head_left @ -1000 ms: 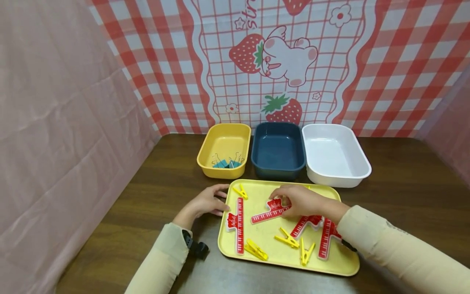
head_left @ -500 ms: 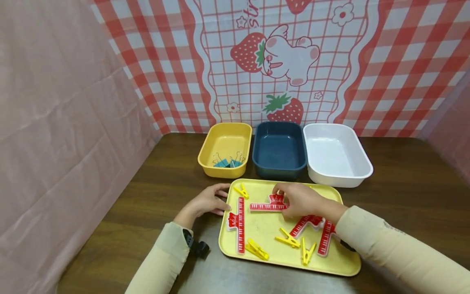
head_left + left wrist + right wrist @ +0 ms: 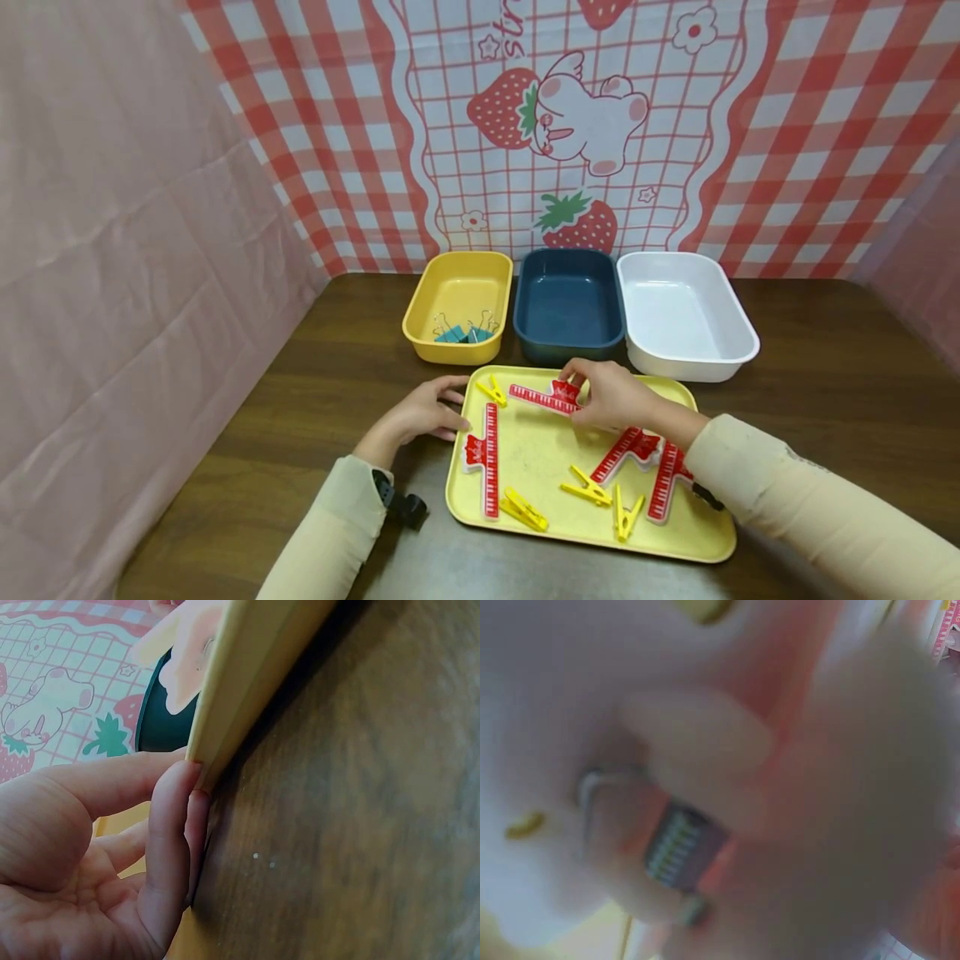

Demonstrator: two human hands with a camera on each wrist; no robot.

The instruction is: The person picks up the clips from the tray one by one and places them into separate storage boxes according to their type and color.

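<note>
In the head view my right hand (image 3: 615, 396) pinches a red clip (image 3: 546, 397) with a piano-key strip, over the back of the yellow tray (image 3: 540, 467). The right wrist view shows the clip's metal spring (image 3: 676, 851) close up and blurred. My left hand (image 3: 420, 412) is at the tray's left edge; in the left wrist view its thumb and a finger (image 3: 169, 847) meet at the rim (image 3: 199, 742). Three more such clips lie on the tray: a left red clip (image 3: 486, 462), a middle one (image 3: 624, 454) and a right one (image 3: 666, 487), partly hidden by the sleeve.
Several yellow clothespins (image 3: 525, 510) lie on the tray. Behind it stand a yellow bin (image 3: 459, 354) holding teal binder clips (image 3: 465, 334), a dark blue bin (image 3: 570, 354) and a white bin (image 3: 693, 367). A checked cloth (image 3: 360, 142) hangs at the back.
My right hand has moved the red clip towards the tray's back edge, turning it from slanted to level and then to tilting the other way. The left hand stays at the rim.
</note>
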